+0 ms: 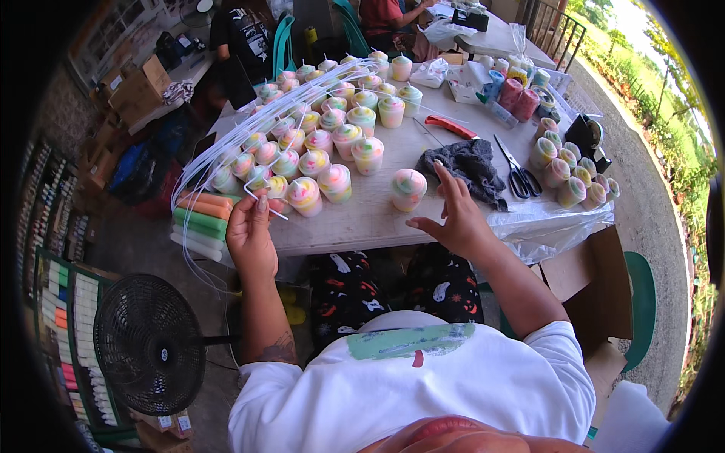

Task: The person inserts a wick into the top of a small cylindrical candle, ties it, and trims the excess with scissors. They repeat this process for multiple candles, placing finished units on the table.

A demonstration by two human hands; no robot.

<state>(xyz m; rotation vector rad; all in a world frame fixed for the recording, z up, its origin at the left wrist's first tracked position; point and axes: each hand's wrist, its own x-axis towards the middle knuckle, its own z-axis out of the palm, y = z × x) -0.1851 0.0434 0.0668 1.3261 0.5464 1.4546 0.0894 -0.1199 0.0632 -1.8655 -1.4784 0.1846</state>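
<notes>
My left hand is closed in a pinch on a thin white bent rod above the table's near left part. My right hand hovers open, thumb and fingers apart and nothing between them. Just left of it stands a single pastel swirl-topped candle in a cup, apart from the others and not touched. Several similar cup candles stand in rows behind and between my hands, many with a white wick sticking up. A bundle of long thin white strands lies across the rows.
Right of the candle lie a dark grey cloth, black scissors and a red-handled tool. More cups lean together at the right. Coloured sticks sit at the left edge. A black fan stands lower left.
</notes>
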